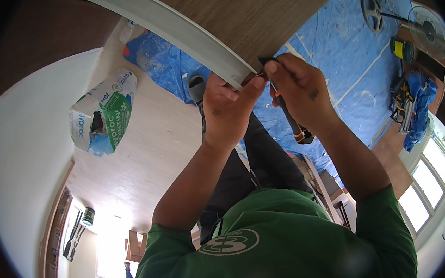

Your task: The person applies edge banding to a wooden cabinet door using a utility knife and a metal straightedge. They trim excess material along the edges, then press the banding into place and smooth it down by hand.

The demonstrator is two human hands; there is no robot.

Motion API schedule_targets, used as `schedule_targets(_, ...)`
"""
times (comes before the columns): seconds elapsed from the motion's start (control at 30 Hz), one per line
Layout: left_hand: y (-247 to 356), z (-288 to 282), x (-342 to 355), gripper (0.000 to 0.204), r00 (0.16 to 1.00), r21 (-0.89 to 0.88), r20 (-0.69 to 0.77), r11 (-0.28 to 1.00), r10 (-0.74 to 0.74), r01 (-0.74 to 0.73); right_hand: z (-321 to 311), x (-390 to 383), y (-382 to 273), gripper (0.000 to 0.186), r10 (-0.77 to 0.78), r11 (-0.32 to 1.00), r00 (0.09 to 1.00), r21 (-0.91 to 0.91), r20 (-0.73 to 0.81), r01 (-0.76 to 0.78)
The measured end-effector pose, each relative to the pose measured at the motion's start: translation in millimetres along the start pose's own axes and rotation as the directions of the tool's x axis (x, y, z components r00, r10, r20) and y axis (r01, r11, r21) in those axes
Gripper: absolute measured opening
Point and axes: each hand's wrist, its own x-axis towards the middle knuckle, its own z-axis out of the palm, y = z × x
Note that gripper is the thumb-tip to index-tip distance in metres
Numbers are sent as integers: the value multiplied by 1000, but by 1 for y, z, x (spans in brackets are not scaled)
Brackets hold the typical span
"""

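- Right hand (304,85) grips the tool (288,115); it slants, pointing to the corner of the board (254,11).
- Left hand (225,107) holds this corner.
- Blue sheet (351,50) lies under the board; left of the corner, a bag (116,116).

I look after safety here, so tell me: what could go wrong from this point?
The orange-and-black tool, apparently a cutter, in the right hand could slip and nick the left hand close beside it. The creased blue sheet below might catch the grey slipper near its edge.
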Motion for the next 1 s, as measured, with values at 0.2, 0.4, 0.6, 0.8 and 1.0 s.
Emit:
schedule_targets(0.2, 6, 7, 4, 36, 999, -54, 50, 999, 0, 3, 6, -1, 5, 28, -54, 997, 998, 61, -44, 56)
schedule_targets(0.4, 8, 14, 4, 35, 999, -72, 44, 997, 15, -11, 4, 0, 4, 29, -35, 998, 999, 56, -36, 37)
schedule_targets(0.6, -8, 21, -8, 34, 986, -147, -95, 981, -138, 123, 0, 0, -4, 25, 71, 991, 997, 109, 2, -71)
schedule_targets(0.8, -22, 42, -17, 46, 984, -106, -84, 983, -158, 149, -8, -2, 4, 22, -38, 999, 998, -1, -52, 38)
schedule_targets(1.0, -27, 52, -24, 38, 988, 13, -131, 996, -86, 89, -13, -12, -2, 22, 16, 1000, 1000, 9, -8, -16)
